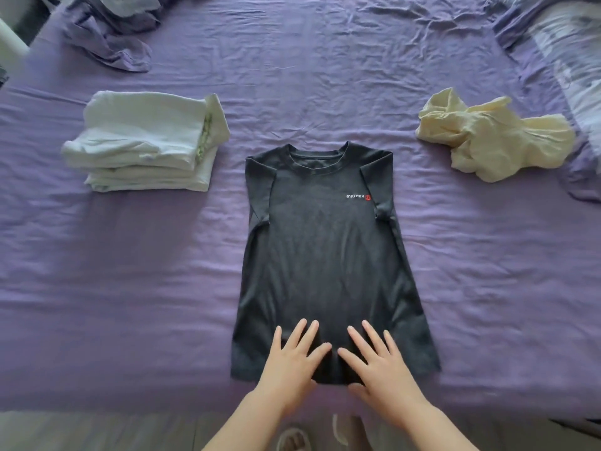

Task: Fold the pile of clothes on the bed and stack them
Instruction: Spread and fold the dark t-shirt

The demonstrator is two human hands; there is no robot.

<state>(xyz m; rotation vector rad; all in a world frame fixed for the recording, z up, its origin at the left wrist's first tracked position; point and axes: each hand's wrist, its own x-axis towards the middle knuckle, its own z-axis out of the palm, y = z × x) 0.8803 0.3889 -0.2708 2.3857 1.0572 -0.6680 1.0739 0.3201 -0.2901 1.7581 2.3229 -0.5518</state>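
A dark grey T-shirt [325, 249] lies flat, front up, in the middle of the purple bed [130, 271], its sleeves folded inward and its collar pointing away from me. My left hand [292, 356] and my right hand [377, 359] rest flat on its bottom hem, side by side, fingers spread, holding nothing. A stack of folded white clothes [143, 144] sits to the left. A crumpled pale yellow garment [487, 138] lies to the right.
Rumpled purple bedding [110, 34] is bunched at the far left corner, and a striped pillow or duvet [566, 60] lies along the far right. The bed's near edge runs just below my hands, with floor and a slipper [292, 441] beneath.
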